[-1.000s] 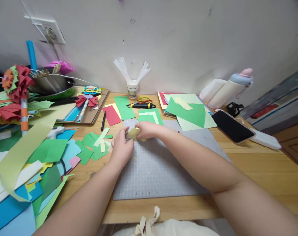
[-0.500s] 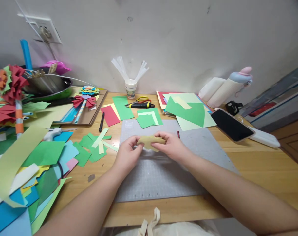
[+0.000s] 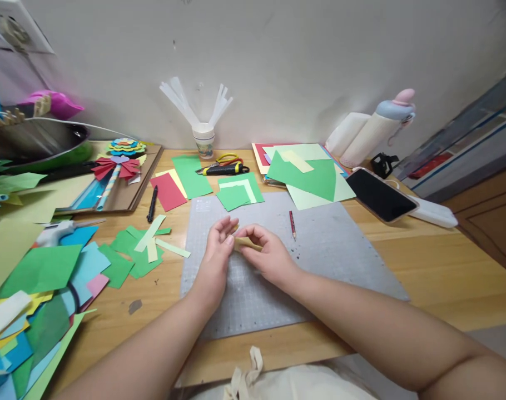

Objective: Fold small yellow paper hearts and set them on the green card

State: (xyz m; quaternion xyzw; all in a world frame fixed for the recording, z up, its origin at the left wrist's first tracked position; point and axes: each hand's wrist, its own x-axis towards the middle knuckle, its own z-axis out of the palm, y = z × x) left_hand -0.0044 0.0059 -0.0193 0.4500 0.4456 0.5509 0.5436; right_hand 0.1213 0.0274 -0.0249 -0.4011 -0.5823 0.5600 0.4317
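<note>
My right hand (image 3: 266, 253) pinches a small piece of tan-yellow paper (image 3: 248, 243) above the grey cutting mat. The paper now looks narrow and partly hidden by my fingers, seemingly folded or seen edge-on. At its left end, my left hand (image 3: 218, 253) presses the paper between thumb and fingers, with the other fingers slightly raised. Beneath both hands lies the cutting mat (image 3: 332, 278). A short red-and-black pencil (image 3: 293, 225) rests on it, to the right of my hands.
Green paper scraps (image 3: 119, 266) and pale strips lie left of the mat. A utility knife (image 3: 223, 169), yellow-handled scissors (image 3: 228, 158) and a cup of clear sticks (image 3: 203, 145) stand behind. Stacked paper (image 3: 305, 180) and a phone (image 3: 381, 194) are to the right; a paper heap (image 3: 40, 272) fills the left.
The paper was held wide between both hands and showed a broad face; now it appears narrower, with my hands closer together. The view has shifted right, and the pencil is fully visible.
</note>
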